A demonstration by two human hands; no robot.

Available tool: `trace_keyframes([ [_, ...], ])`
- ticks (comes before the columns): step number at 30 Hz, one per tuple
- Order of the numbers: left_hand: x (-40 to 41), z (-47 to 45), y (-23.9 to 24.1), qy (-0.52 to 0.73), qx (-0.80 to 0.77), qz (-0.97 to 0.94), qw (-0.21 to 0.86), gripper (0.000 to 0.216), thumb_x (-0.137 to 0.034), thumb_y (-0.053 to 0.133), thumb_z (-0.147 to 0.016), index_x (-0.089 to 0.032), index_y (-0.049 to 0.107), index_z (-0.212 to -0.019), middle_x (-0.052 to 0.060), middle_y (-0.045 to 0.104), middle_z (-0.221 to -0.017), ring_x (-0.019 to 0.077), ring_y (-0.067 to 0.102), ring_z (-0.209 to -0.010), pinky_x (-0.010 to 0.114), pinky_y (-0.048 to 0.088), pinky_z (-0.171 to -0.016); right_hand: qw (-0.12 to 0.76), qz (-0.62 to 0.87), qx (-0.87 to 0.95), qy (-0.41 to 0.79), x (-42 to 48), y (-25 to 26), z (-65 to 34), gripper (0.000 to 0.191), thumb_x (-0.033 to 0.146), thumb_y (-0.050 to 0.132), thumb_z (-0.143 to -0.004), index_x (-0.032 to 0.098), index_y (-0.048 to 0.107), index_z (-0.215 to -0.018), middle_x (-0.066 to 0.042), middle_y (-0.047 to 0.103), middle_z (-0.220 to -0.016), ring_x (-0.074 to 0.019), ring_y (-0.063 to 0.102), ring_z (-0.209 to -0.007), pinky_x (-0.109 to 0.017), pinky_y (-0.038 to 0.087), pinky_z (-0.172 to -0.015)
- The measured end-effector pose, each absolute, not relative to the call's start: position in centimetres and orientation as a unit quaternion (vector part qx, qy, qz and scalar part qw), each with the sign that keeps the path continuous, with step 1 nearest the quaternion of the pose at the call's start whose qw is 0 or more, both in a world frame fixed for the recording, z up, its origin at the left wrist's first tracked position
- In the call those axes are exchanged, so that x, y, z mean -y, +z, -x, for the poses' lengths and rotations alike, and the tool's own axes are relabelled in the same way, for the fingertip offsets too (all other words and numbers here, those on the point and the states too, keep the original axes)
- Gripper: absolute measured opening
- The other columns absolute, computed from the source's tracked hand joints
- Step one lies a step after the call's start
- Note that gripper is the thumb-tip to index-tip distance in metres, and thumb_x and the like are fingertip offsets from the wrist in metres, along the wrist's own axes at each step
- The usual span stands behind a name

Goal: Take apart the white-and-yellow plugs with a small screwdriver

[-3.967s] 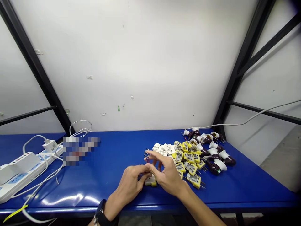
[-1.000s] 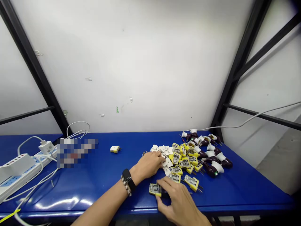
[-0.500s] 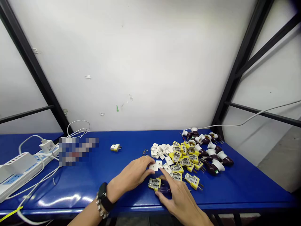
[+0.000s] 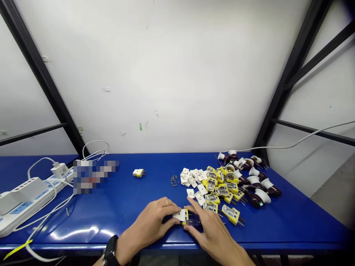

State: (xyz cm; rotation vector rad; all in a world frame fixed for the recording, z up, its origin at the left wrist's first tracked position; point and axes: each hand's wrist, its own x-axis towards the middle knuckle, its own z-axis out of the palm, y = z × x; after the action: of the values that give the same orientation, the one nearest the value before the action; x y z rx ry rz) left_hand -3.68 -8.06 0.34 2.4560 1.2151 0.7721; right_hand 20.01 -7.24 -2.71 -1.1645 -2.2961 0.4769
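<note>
Near the table's front edge, my left hand [image 4: 148, 225] grips a yellow and white electrical plug [image 4: 181, 216] from the left, with a white cover lying on its yellow base. My right hand [image 4: 212, 232] closes on the plug from the right and holds a small screwdriver with a clear purple handle [image 4: 193, 222]. Its tip is hidden at the plug. Just right of my hands lie loose white plug covers [image 4: 194, 194] and yellow plug bases [image 4: 231, 214]. Farther back, a finished plug [image 4: 138, 173] stands apart on the blue table [image 4: 116, 210].
Several small screws [image 4: 173, 180] lie beside a heap of white covers [image 4: 190, 176]. Dark brown and white lamp holders [image 4: 256, 184] fill the right side. A white power strip [image 4: 22, 195], an adapter [image 4: 59, 170] and cables lie left, near a pixelated patch [image 4: 95, 176].
The white cover has moved from the table onto the yellow base. Both hands have closed together around the plug, and the screwdriver now lies against it.
</note>
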Motion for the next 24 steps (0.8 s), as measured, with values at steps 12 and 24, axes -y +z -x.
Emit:
trace_keyframes([
  [12, 8.0, 3.5, -0.4, 0.298, -0.431, -0.835, 0.167, 0.015, -0.029, 0.072, -0.09, -0.025, 0.077, -0.104, 0.005, 0.078, -0.095, 0.0207, 0.071, -0.086, 0.029, 0.055, -0.078, 0.289, 0.402, 0.854, 0.159, 7.1, -3.4, -19.9, 0.069, 0.029, 0.07, -0.088, 0.029, 0.045, -0.152, -0.007, 0.072, -0.129, -0.028, 0.071, -0.113, -0.039, 0.057, -0.097],
  [24, 3.7, 4.0, 1.6, 0.241, -0.536, -0.805, 0.086, 0.021, -0.026, 0.06, -0.098, -0.026, 0.072, -0.115, 0.003, 0.075, -0.101, 0.0212, 0.069, -0.091, 0.031, 0.051, -0.082, 0.279, 0.406, 0.845, 0.208, 7.4, -0.7, -19.3, 0.06, 0.02, 0.073, -0.079, 0.021, 0.058, -0.137, -0.012, 0.066, -0.133, -0.0296, 0.067, -0.117, -0.04, 0.056, -0.099],
])
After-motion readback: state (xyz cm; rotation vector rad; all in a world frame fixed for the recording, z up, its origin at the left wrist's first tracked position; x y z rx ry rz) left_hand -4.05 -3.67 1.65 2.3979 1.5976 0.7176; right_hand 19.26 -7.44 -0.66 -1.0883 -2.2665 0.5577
